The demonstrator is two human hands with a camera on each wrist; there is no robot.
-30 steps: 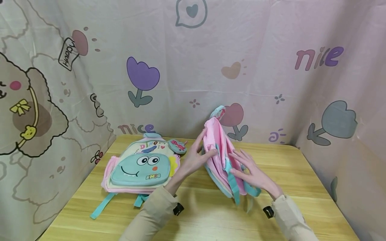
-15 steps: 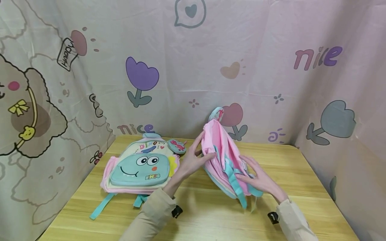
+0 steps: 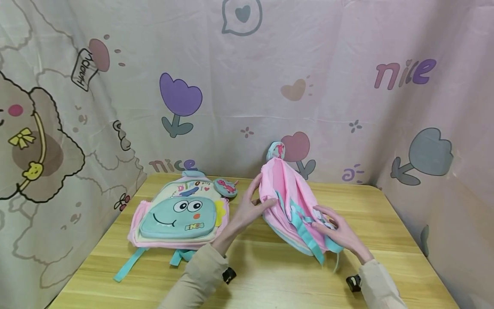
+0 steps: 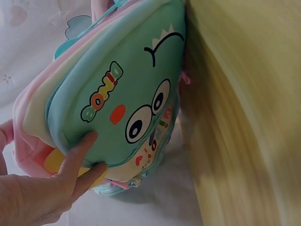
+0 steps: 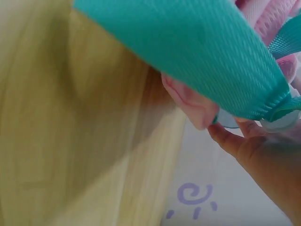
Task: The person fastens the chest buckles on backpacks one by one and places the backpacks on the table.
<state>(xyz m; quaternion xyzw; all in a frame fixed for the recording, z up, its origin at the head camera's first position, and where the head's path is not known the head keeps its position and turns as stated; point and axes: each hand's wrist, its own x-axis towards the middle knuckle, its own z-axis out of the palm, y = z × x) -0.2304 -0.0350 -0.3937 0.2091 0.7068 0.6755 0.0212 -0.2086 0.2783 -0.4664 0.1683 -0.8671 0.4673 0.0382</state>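
A small pink backpack [image 3: 272, 210] stands tilted on its edge right of centre, turned side-on in the head view. My left hand [image 3: 247, 210] grips its left side, thumb on the pink side panel. The left wrist view shows my fingers [image 4: 77, 160] against the teal front pocket [image 4: 94, 94], printed with a cartoon face. On the other side, my right hand [image 3: 343, 234] holds the back of the bag by the teal shoulder straps [image 3: 308, 238]. A wide strap [image 5: 188, 52] covers much of the right wrist view, hiding part of that grip. A round charm [image 3: 276, 151] sits at the bag's top.
A second backpack [image 3: 177, 216] with the same smiling face lies face up on the left of the wooden table [image 3: 266, 279]. Its round charm [image 3: 225, 188] lies at its upper right, and a teal strap [image 3: 131, 264] trails toward the front. A printed curtain [image 3: 247, 86] hangs behind the table.
The held backpack's top has sunk slightly and its lower end has swung right. My right hand has moved right and down with the straps; my left hand keeps its place on the side.
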